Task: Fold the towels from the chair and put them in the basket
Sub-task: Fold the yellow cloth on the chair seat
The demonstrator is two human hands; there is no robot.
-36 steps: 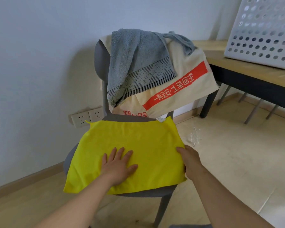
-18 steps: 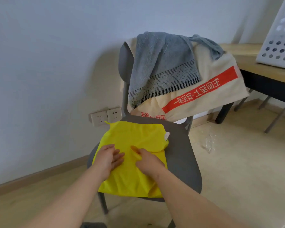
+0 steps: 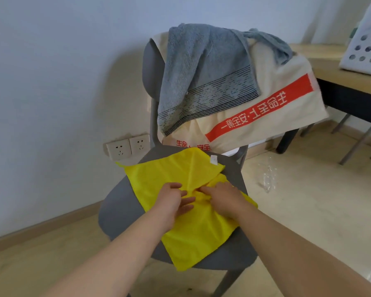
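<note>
On the seat of the grey chair (image 3: 120, 206), a yellow towel (image 3: 199, 230) is laid, partly folded. It is pressed at its middle by the left hand (image 3: 174, 198), whose fingers are stretched nearly straight, and a crease just beside is pinched by the curled fingers of the right hand (image 3: 221, 196). Over the chair back, a grey towel (image 3: 201, 71) is draped on a cream towel (image 3: 287, 82). At far right, a white basket (image 3: 366, 46) is set on a wooden table (image 3: 341, 76).

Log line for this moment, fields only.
step: folding yellow cloth on chair seat; left hand: presses cloth; right hand: pinches fold; grey towel, cream towel: on chair back; basket: on table
</note>
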